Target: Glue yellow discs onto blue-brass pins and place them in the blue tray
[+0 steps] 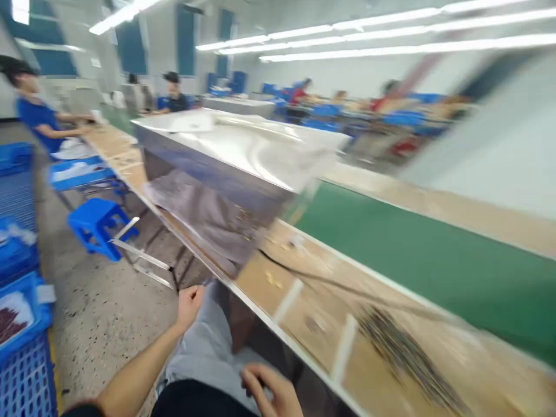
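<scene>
My left hand point(190, 306) is beside the knee of my grey trousers point(206, 341), its fingers curled closed. Whether anything is inside them is hidden. Low in the view, my right hand point(273, 391) hangs over my lap with bent fingers drawn together. A small dark spot shows at its fingertips, too blurred to name. Both hands are below the edge of the wooden workbench point(304, 341). On that bench, to the right, lies a bundle of thin dark sticks or rods point(408, 353). Small yellowish pieces point(273, 281) and a black cable point(299, 271) lie nearer the middle.
A metal-topped hood point(247, 145) stands on the bench over greyish cloth point(200, 202). Beyond runs a green belt point(417, 243). At left are a blue stool point(98, 223), a metal frame point(143, 255) and blue crates point(26, 370). A person in blue point(39, 124) sits farther along.
</scene>
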`<move>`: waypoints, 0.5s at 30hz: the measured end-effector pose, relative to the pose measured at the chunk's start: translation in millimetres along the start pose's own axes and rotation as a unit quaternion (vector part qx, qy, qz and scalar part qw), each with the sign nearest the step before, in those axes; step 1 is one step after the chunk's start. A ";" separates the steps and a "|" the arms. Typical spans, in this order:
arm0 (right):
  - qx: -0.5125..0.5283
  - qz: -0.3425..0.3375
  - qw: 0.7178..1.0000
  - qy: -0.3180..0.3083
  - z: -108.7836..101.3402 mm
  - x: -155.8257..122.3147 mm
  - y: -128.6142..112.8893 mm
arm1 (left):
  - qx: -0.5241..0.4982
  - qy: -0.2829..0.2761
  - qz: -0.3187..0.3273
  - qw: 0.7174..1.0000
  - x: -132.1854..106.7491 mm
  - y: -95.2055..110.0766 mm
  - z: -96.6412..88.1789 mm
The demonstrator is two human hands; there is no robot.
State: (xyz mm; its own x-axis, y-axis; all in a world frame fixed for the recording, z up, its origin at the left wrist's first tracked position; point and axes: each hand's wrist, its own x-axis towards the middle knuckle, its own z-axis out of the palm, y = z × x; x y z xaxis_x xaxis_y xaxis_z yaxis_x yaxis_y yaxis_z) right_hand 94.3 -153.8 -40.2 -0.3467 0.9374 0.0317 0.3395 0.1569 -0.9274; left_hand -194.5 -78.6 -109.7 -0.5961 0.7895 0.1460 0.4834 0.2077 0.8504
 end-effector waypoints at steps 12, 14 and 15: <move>-0.144 0.088 0.912 0.374 -263.7 -8.4 73.6 | 0.052 -0.243 0.337 0.908 -103.7 49.9 7.6; -0.177 0.093 0.914 0.353 -280.7 4.4 85.5 | 0.072 -0.217 0.342 0.911 -114.9 53.6 -5.8; -0.195 0.097 0.915 0.338 -286.6 11.5 89.6 | 0.081 -0.206 0.341 0.914 -120.7 55.2 -11.0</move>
State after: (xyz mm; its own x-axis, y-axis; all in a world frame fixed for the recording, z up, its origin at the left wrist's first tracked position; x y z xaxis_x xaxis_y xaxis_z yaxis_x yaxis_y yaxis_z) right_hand 371.4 -40.0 -16.1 0.3300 0.9165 0.2261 0.6694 -0.0583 -0.7406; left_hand -102.9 -168.8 -74.8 0.1551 0.9105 0.3833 0.7602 -0.3578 0.5423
